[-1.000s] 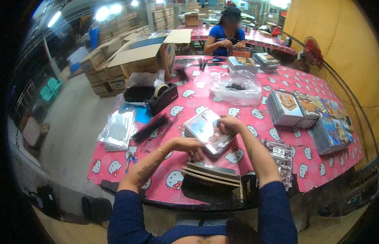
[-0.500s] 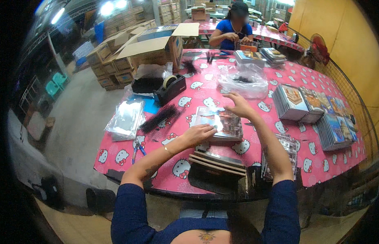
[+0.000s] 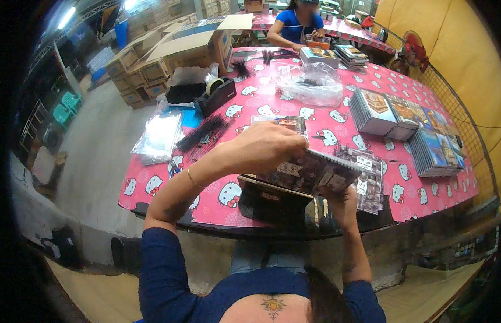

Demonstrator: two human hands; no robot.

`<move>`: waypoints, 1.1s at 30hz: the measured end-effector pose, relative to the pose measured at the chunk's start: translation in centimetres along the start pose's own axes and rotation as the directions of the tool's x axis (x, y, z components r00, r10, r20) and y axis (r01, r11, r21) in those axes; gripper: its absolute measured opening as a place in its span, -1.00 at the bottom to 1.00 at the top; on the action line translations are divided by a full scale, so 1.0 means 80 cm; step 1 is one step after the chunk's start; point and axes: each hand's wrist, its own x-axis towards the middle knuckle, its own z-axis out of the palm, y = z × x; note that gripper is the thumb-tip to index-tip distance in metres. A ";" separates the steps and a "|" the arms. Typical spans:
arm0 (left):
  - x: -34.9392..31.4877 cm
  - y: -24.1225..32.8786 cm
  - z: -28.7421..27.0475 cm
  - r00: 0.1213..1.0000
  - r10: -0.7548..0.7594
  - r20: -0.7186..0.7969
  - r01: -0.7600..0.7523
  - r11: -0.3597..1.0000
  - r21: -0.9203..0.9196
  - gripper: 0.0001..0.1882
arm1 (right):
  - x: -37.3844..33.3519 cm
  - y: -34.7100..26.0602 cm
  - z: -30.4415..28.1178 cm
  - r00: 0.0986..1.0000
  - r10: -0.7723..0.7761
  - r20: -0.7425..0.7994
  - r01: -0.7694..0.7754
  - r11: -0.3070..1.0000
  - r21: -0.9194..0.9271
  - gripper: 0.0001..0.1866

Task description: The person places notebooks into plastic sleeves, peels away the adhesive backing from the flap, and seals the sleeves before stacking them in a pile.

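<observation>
The left hand [image 3: 266, 144] is closed over the upper edge of a spiral-bound notebook [image 3: 320, 171]. The right hand [image 3: 342, 203] grips the lower edge near the opposite end; its fingertips are partly hidden. The notebook is located between the two hands, tilted, above a black stand [image 3: 269, 209] with a wooden edge.

Containers, relative to the fingers:

- Directly beyond both hands: a clear plastic bag [image 3: 328, 94], open, containing dark pieces; type not discernible.
- Left of and beyond the left fingers: a black tape dispenser [image 3: 222, 98], loaded with one tape roll [image 3: 213, 85].
- Just beside the dispenser, farther from the fingers: a plastic-lined container [image 3: 172, 99], filled with black material [image 3: 186, 93].
- Farther beyond, same side: a large cardboard box [image 3: 194, 56], flaps open; a blue surface shows inside.

Left of the left fingers, a black wire bundle [image 3: 205, 133] lies near a stack of clear plastic sleeves [image 3: 158, 139]. Right of the right fingers: notebook stacks [image 3: 374, 110].
</observation>
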 end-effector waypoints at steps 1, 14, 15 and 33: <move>-0.001 0.006 0.001 0.999 -0.017 0.038 0.017 1.000 0.012 -0.65 | -0.005 0.002 0.004 1.000 -0.030 -0.001 0.029 0.999 -0.026 -0.78; -0.100 0.043 0.090 0.962 -0.187 -0.200 0.259 0.859 0.443 -0.59 | -0.010 0.046 0.057 0.997 -0.053 0.059 0.047 0.994 0.096 -0.39; -0.114 0.051 0.103 0.918 -0.247 -0.311 0.368 0.822 0.435 -0.52 | -0.014 0.044 0.057 0.999 -0.031 0.040 0.025 0.990 0.139 -0.33; -0.233 -0.225 0.214 0.569 -0.772 -0.283 0.798 0.434 0.418 -0.77 | 0.015 -0.026 0.054 0.758 -0.647 0.081 0.572 0.599 -0.561 -0.28</move>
